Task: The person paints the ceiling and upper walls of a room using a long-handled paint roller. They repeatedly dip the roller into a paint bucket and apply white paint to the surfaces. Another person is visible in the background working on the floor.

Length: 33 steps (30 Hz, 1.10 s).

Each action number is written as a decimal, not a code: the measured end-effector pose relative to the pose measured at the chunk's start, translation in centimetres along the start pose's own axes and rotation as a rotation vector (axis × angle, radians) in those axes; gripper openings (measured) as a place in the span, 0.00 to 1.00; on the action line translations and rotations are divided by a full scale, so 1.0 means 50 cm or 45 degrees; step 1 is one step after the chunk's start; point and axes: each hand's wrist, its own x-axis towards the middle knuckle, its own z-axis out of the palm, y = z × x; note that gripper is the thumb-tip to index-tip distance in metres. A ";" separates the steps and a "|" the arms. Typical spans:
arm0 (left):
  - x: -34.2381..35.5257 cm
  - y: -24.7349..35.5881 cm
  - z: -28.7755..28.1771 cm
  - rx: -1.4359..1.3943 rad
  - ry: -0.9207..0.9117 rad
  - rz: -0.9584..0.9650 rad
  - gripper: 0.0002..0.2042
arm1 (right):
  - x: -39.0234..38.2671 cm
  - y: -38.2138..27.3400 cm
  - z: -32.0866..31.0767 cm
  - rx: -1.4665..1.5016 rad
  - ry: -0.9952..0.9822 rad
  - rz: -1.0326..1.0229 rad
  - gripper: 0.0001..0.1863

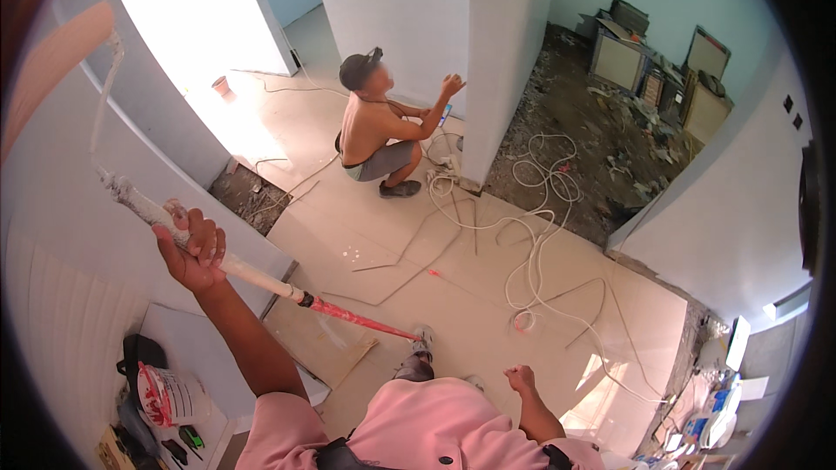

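My left hand (193, 248) is wrapped round the white, paint-crusted grip of a paint roller (252, 276), raised at the left. Its pole runs down to a red lower section ending beside my shoe (422, 339). From the grip's upper end a bent wire frame (104, 100) rises to a long peach shape (57, 70), which looks like the roller sleeve, in front of the pale wall. My right hand (520, 377) hangs over the tiled floor at lower right, fingers curled in, with nothing visible in it.
A person (379, 126) squats by the wall corner, holding a phone. White cables (535, 252) and thin conduits (405, 248) lie across the tiles. Rubble (592, 122) covers the far-right room's floor. A paint-smeared bucket (174, 396) stands at lower left.
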 end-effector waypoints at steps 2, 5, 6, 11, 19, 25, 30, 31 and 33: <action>0.001 -0.001 -0.009 -0.011 -0.013 0.001 0.15 | -0.004 -0.023 -0.014 -0.038 -0.009 -0.008 0.19; 0.007 -0.007 -0.012 -0.025 -0.025 -0.007 0.15 | -0.001 -0.026 -0.014 0.082 0.040 0.053 0.21; 0.004 -0.002 -0.021 -0.030 -0.023 -0.017 0.15 | 0.001 -0.020 0.000 0.034 0.050 0.018 0.21; 0.000 -0.003 -0.058 -0.094 -0.060 -0.035 0.13 | -0.008 -0.025 0.006 -0.040 0.078 0.108 0.21; 0.001 -0.015 -0.067 -0.005 0.005 0.015 0.13 | -0.030 -0.046 -0.012 0.013 -0.071 0.238 0.22; 0.001 -0.027 -0.065 -0.022 0.064 -0.008 0.13 | -0.019 -0.008 0.018 0.004 -0.012 0.101 0.19; 0.001 -0.027 -0.031 0.043 0.173 -0.002 0.13 | 0.007 -0.008 0.020 -0.009 0.045 0.005 0.16; 0.001 -0.025 -0.028 0.056 0.170 -0.001 0.13 | 0.013 -0.014 0.017 0.012 0.029 0.022 0.16; 0.000 -0.021 -0.026 0.069 0.138 -0.003 0.14 | 0.026 -0.049 -0.006 0.234 0.199 -0.078 0.17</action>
